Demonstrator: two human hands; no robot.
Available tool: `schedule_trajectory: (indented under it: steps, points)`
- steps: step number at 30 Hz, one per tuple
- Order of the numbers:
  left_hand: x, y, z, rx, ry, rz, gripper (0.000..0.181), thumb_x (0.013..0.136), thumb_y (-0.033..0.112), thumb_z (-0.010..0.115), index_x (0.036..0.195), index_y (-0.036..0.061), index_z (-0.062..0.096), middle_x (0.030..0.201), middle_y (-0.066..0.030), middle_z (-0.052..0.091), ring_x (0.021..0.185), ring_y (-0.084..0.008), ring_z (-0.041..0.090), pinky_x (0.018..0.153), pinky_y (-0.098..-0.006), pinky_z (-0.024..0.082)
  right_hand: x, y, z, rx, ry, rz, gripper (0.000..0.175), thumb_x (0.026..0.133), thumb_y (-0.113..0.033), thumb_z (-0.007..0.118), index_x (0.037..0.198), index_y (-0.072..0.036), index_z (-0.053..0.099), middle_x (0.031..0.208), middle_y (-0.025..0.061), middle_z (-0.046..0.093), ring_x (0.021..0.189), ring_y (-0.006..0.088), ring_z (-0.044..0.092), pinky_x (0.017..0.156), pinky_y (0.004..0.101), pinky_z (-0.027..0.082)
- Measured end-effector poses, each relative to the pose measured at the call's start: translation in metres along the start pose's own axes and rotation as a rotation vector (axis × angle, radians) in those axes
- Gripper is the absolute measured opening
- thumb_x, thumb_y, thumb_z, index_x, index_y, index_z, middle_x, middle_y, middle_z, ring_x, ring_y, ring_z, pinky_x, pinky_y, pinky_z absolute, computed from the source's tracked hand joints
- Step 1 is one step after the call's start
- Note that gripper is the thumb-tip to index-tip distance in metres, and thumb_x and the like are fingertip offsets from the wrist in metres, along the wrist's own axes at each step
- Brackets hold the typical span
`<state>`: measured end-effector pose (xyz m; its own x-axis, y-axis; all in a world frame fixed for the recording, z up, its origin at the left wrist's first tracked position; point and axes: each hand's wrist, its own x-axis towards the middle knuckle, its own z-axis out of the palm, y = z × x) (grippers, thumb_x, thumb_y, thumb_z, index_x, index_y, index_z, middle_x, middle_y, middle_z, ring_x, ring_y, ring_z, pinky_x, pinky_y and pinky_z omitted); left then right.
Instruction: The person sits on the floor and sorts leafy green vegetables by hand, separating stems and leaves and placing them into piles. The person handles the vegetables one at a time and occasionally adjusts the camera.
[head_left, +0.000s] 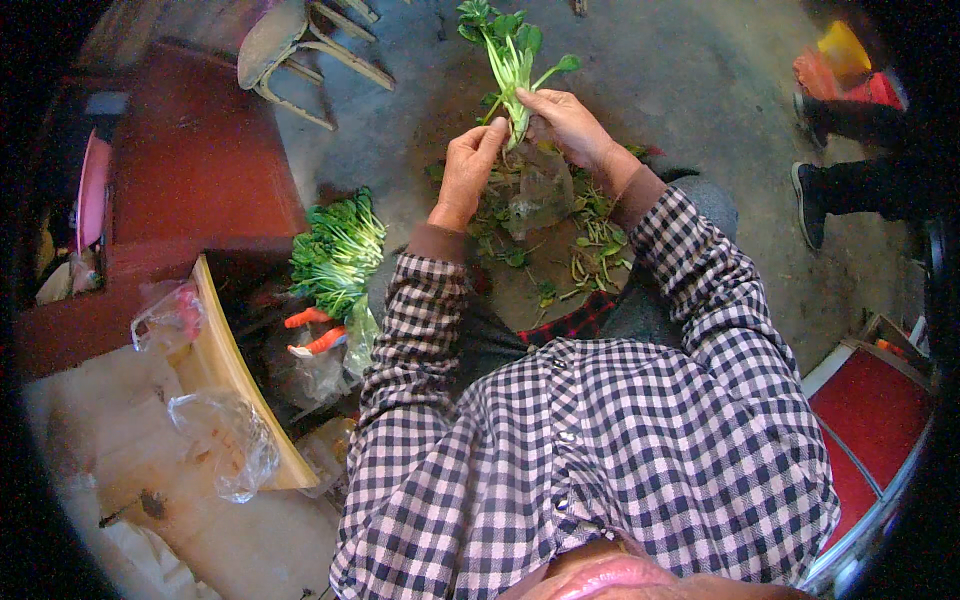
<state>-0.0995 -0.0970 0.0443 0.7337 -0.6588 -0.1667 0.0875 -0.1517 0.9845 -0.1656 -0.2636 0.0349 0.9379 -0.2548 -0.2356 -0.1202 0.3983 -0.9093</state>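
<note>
A leafy green plant (512, 71) with pale stems stands upright between my two hands, its root end down. My right hand (571, 127) grips its stems from the right, thumb across them. At the lower left of the plant, my left hand (472, 161) has its thumb and fingers pinched near the base; whether they hold a leaf or the root is hard to tell. Below the hands lie a clear plastic bag (540, 191) and loose leaves and stems (596, 251). A pile of similar greens (337, 251) lies to the left, beside two carrots (319, 342).
A curved wooden board (247, 375) with clear plastic bags (229, 442) is at the lower left, near a red-brown cabinet (202, 150). A chair (274, 45) stands at the upper left. Another person's legs (862, 187) are at the right, above a red-topped box (870, 420).
</note>
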Motion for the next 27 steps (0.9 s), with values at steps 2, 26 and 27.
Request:
schedule_trajectory:
  steps: [2,26,27]
  points:
    - [-0.002,0.004,0.004,-0.071,-0.047,0.044,0.033,0.089,0.030,0.064,0.096,-0.0015,0.067,0.086,-0.0001,0.063,0.077,-0.0069,0.053,0.069,-0.0235,0.042,-0.007,-0.006,0.000,-0.091,-0.008,-0.030,0.034,0.093,-0.037,0.055,0.089,-0.005,0.066,0.077,-0.0007,0.064,0.064,0.0077,0.056,0.059,0.0227,0.045]
    - [-0.003,0.026,0.009,-0.832,-0.285,-0.142,0.021,0.094,0.014,0.054,0.109,0.0003,0.060,0.099,-0.0054,0.066,0.089,-0.0142,0.062,0.082,-0.0287,0.049,-0.033,-0.043,0.014,-0.042,-0.083,-0.093,0.032,0.095,-0.031,0.055,0.098,-0.001,0.065,0.077,0.0005,0.064,0.066,0.0061,0.056,0.060,0.0203,0.045]
    - [-0.003,0.025,0.007,-0.842,-0.288,-0.136,0.021,0.094,0.014,0.054,0.109,0.0006,0.060,0.099,-0.0053,0.066,0.089,-0.0144,0.062,0.082,-0.0290,0.049,-0.032,-0.042,0.014,-0.104,-0.029,-0.060,0.031,0.095,-0.030,0.055,0.100,-0.001,0.065,0.079,0.0009,0.065,0.067,0.0062,0.057,0.061,0.0204,0.046]
